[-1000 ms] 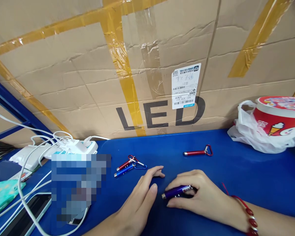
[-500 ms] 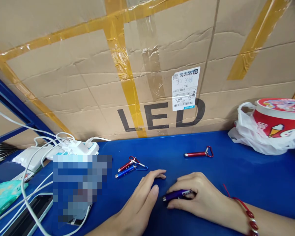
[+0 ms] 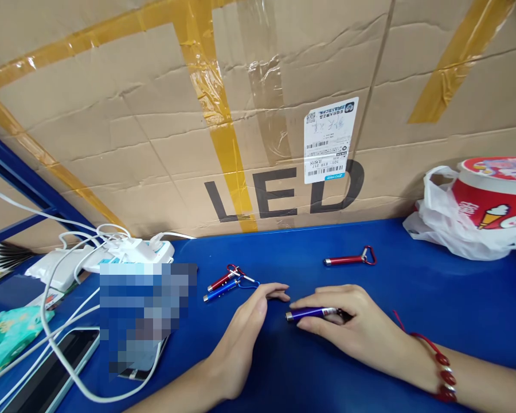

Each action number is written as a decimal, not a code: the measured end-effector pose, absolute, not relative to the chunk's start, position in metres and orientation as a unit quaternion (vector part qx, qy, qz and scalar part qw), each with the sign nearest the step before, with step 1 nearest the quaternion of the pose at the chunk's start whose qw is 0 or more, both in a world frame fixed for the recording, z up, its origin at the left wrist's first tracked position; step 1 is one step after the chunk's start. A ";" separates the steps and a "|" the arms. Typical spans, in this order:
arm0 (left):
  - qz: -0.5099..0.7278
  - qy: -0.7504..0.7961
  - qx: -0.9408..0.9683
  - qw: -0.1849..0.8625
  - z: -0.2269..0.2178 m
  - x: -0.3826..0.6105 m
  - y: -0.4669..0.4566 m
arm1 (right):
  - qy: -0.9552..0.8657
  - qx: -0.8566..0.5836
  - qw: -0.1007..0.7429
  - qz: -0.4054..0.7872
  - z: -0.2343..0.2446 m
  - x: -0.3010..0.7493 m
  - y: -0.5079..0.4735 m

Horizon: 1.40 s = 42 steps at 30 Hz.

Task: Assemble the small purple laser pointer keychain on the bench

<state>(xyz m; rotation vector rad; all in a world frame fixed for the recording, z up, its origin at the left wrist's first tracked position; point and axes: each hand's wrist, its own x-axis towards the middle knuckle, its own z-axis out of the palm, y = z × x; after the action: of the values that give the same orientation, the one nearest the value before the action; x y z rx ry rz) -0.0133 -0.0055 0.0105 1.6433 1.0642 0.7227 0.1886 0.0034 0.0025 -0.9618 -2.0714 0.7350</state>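
Observation:
My right hand (image 3: pixel 355 324) has its thumb and fingers around a small purple keychain flashlight (image 3: pixel 306 314), whose silver end points left. A white label shows near the palm, where the rear end is partly hidden. My left hand (image 3: pixel 241 332) rests edge-down on the blue tabletop (image 3: pixel 284 373), fingers stretched and slightly bent, holding nothing. Just beyond its fingertips on the left, a blue keychain flashlight (image 3: pixel 221 291) lies beside a red keychain flashlight (image 3: pixel 218 282), their clips overlapping. A second red flashlight (image 3: pixel 346 260) with a red carabiner clip lies farther back on the right.
A large taped cardboard box (image 3: pixel 163 143) marked LED stands along the back. At the left lie a white power strip (image 3: pixel 155 252) with tangled cables, a phone (image 3: pixel 58 367) and a green packet (image 3: pixel 15 338). A red tub (image 3: pixel 490 201) in a white plastic bag sits at the right.
The view has shifted slightly. My right hand has moved a little away from me with the purple flashlight, which lies more level. My left thumb has drawn in toward its fingers.

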 end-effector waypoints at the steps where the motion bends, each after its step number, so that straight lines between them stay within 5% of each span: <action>1: 0.297 0.439 0.683 0.503 0.012 -0.013 -0.006 | -0.804 -0.376 0.363 0.283 0.003 0.188 0.004; 42: 0.288 0.413 0.711 0.490 0.015 -0.013 -0.005 | -0.801 -0.386 0.356 0.289 -0.005 0.191 0.007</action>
<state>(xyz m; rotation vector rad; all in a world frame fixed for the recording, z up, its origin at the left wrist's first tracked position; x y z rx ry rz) -0.0126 -0.0046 0.0145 1.7275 1.0033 0.6984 0.1905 0.0072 -0.0052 -0.9958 -2.0686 0.7457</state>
